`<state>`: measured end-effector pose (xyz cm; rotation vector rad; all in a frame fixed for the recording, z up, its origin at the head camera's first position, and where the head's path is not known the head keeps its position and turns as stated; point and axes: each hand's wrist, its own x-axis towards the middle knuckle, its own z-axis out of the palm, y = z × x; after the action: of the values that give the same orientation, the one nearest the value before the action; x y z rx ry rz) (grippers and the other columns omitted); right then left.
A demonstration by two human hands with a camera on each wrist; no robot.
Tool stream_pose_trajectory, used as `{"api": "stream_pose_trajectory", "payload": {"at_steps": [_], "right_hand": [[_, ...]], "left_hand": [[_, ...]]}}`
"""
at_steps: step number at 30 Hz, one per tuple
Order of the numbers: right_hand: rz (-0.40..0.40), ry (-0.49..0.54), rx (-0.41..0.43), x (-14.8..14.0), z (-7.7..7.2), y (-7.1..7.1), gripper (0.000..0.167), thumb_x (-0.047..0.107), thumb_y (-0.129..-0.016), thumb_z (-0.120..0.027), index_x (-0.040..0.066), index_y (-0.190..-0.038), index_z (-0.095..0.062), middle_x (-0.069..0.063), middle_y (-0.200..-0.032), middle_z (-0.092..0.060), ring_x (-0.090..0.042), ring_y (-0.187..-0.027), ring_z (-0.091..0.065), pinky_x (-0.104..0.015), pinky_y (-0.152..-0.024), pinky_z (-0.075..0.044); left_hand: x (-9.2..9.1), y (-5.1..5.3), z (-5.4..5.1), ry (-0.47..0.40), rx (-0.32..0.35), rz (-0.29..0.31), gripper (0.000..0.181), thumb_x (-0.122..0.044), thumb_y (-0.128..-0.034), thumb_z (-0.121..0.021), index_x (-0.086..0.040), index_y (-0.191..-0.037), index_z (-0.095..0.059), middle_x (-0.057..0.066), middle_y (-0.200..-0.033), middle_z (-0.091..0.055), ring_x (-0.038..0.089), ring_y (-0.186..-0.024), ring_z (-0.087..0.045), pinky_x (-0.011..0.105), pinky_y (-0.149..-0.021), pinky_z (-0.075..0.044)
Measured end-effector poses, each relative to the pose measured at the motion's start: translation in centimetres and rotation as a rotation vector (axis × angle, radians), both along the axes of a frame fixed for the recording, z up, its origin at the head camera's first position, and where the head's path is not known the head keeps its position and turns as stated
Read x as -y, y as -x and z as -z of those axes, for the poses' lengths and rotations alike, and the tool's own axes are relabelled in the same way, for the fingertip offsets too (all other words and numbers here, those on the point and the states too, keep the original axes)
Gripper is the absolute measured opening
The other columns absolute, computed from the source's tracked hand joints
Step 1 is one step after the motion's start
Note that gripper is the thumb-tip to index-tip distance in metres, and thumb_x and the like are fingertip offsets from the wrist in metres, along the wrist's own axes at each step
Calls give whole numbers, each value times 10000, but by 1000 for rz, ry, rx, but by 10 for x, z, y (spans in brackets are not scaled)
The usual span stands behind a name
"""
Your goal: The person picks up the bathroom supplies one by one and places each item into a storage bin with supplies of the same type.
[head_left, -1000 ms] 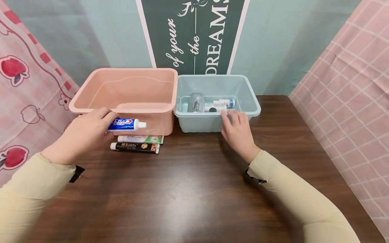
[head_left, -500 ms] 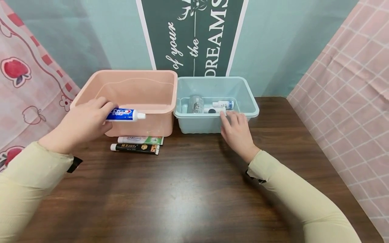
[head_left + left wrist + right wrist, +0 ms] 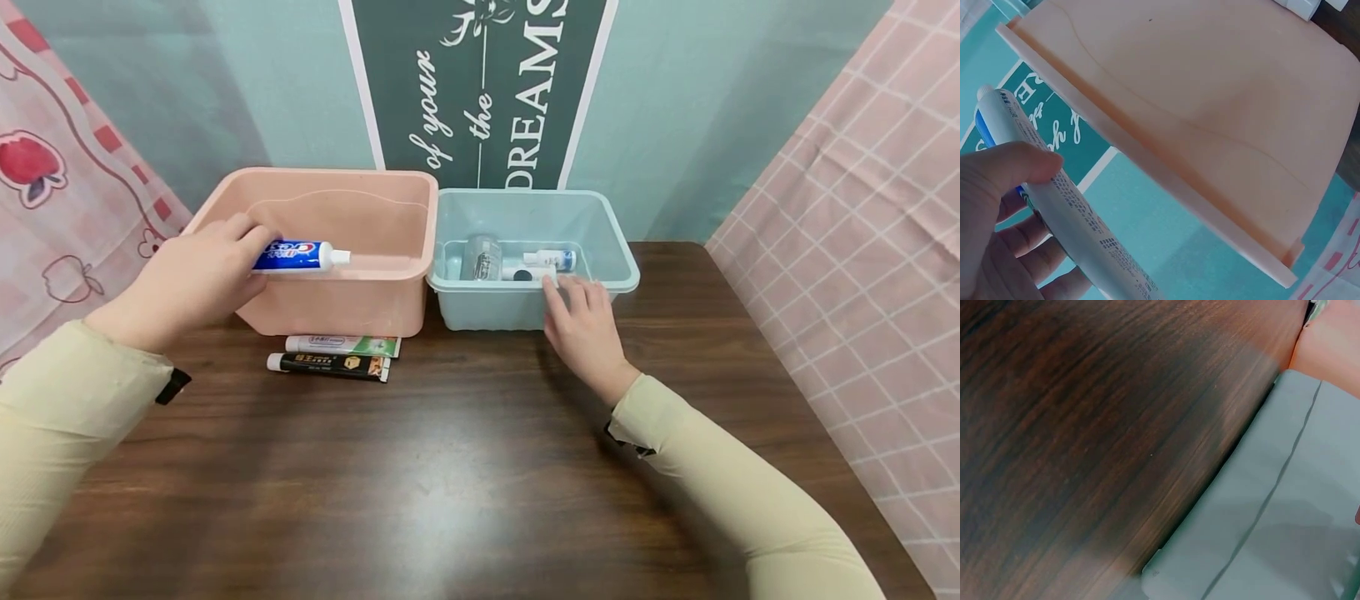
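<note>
My left hand (image 3: pixel 187 283) holds a blue and white toothpaste tube (image 3: pixel 292 255) over the front rim of the pink bin (image 3: pixel 337 307), its white cap pointing right. In the left wrist view, the thumb presses on the tube's printed white back (image 3: pixel 1079 212), with fingers behind it. My right hand (image 3: pixel 585 329) rests at the front rim of the light blue bin (image 3: pixel 487 308), fingertips over the edge. Inside that bin lie a clear bottle (image 3: pixel 483 260), a white bottle with a blue label (image 3: pixel 553 260) and a white item with a dark round mark (image 3: pixel 522 273).
A white and green toothpaste tube (image 3: pixel 341 346) and a black toothpaste tube (image 3: pixel 330 365) lie before the pink bin on the dark wooden table (image 3: pixel 450 467). Curtains of cloth (image 3: pixel 840 208) hang around the table. The bins stand side by side against the back cloth.
My left hand has lifted the toothpaste tube from in front of the pink bin's wall up to its rim, slightly leftward. The right hand has stayed at the blue bin's rim.
</note>
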<state>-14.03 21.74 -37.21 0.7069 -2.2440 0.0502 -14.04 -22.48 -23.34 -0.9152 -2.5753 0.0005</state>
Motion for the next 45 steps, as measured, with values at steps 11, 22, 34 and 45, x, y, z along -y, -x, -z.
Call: {"api": "stream_pose_trajectory", "payload": {"at_steps": [11,22,34,45], "right_hand": [[32,-13,21,1,4,-1,512,108,-800,-669,-28,-1265,-503,-248,-1158,-490,-412,-1082,-451,-575,-924,-354],[37,-6,4,1,1,1,503,114,-801,-667,-36,-1253,-506,-253,-1155,-486,-422,-1078,-454,-588,-914,-353],[76,36,29,5,7,0,511,127,-794,-680,-24,-1252,-510,-259,-1144,-494,-421,-1079,-454,-615,-951,-320],[79,39,39,5,6,1,486,139,-822,-645,-23,-1258,-504,-261,-1148,-481,-430,-1086,-443,-616,-955,-309]], "left_hand": [[-2,13,2,-17,3,43,241,23,-785,-609,60,-1010,-531,207,-925,-499,356,-830,-523,533,-671,-459],[-5,26,-2,55,56,12,263,5,-806,-626,73,-1036,-516,227,-967,-499,377,-877,-523,530,-725,-463],[-17,38,2,74,84,31,177,10,-851,-515,65,-1020,-517,218,-959,-511,366,-870,-526,512,-707,-458],[-21,53,-4,105,109,26,223,5,-870,-546,75,-1080,-520,217,-967,-501,362,-822,-562,509,-704,-483]]}}
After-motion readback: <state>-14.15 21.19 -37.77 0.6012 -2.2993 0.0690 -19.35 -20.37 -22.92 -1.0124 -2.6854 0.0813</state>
